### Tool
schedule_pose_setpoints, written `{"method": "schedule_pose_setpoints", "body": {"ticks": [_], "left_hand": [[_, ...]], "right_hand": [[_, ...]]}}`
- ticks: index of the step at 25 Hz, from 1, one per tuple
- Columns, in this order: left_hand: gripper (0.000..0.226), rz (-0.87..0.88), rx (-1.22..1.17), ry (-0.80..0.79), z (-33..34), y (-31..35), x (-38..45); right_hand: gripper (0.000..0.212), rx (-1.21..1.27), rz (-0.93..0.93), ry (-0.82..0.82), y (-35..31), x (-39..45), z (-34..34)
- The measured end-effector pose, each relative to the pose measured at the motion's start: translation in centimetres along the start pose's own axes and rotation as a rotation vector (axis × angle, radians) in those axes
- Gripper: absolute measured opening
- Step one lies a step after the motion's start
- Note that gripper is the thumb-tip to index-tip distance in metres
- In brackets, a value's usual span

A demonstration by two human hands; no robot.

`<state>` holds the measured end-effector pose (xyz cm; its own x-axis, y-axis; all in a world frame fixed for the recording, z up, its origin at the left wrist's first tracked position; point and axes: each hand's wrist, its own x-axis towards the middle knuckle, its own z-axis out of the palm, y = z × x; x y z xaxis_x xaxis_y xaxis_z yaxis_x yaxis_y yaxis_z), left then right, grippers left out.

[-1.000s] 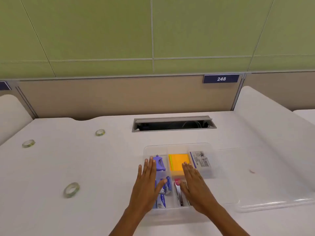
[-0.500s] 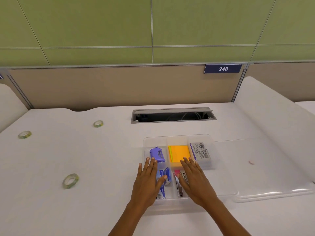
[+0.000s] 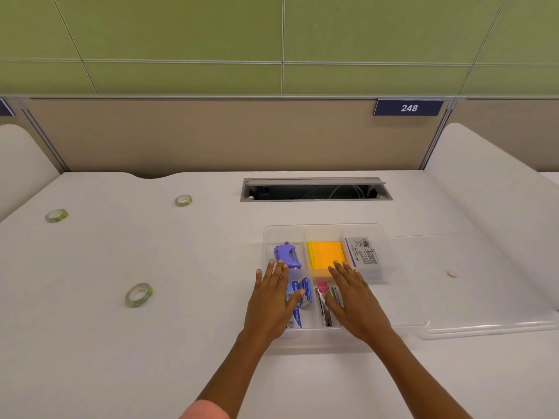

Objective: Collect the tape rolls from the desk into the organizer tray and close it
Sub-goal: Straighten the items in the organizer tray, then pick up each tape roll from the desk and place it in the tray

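Observation:
A clear organizer tray (image 3: 323, 229) sits on the white desk, with its clear lid (image 3: 472, 300) lying flat to its right. My left hand (image 3: 272, 300) and my right hand (image 3: 354, 300) hover flat over the tray's near compartments, fingers straight, holding nothing. Three tape rolls lie on the desk to the left: one near (image 3: 138, 294), one far left (image 3: 56, 215), one farther back (image 3: 183, 200).
The tray holds a purple tool (image 3: 286, 254), an orange notepad (image 3: 325, 254), a grey labelled box (image 3: 363, 252) and small packets. An open cable slot (image 3: 316, 190) lies behind the tray. Partition walls close off the back and both sides.
Both hands have drawn back slightly toward me over the tray, and the view has tilted down a little. The tape rolls have not moved.

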<state>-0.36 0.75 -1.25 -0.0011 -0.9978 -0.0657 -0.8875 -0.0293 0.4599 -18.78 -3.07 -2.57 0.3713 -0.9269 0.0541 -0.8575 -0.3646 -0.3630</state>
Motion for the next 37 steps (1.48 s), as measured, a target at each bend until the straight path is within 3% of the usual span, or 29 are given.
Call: {"method": "schedule_pose_setpoints", "body": {"ticks": [6, 10, 12, 16, 24, 30, 37], "left_hand": [[0.126, -0.015, -0.146, 0.082, -0.8, -0.1, -0.7], [0.072, -0.081, -0.231, 0.148, -1.5, -2.1, -1.5], [0.063, -0.116, -0.245, 0.181, -1.8, -3.9, -2.3], [0.062, -0.197, -0.241, 0.226, -2.2, -7.8, -4.5], [0.064, -0.261, -0.123, 0.302, -3.7, -15.2, -9.7], [0.094, -0.392, 0.019, 0.457, -4.9, -20.0, -12.4], [0.106, -0.511, 0.076, 0.398, -4.2, -22.5, -12.9]], "right_hand": [[0.058, 0.0, -0.003, 0.003, 0.1, 0.0, 0.1], [0.061, -0.02, -0.018, -0.028, -0.1, 0.0, -0.4], [0.077, -0.05, -0.043, -0.041, -0.3, 0.1, -0.7], [0.054, 0.007, -0.073, 0.0, -2.4, 1.1, -0.9], [0.044, 0.178, -0.186, 0.056, -12.7, 3.2, 1.8], [0.038, 0.224, -0.347, -0.011, -19.9, 3.9, 5.9], [0.039, 0.143, -0.415, -0.147, -26.5, 5.6, 10.7]]}}
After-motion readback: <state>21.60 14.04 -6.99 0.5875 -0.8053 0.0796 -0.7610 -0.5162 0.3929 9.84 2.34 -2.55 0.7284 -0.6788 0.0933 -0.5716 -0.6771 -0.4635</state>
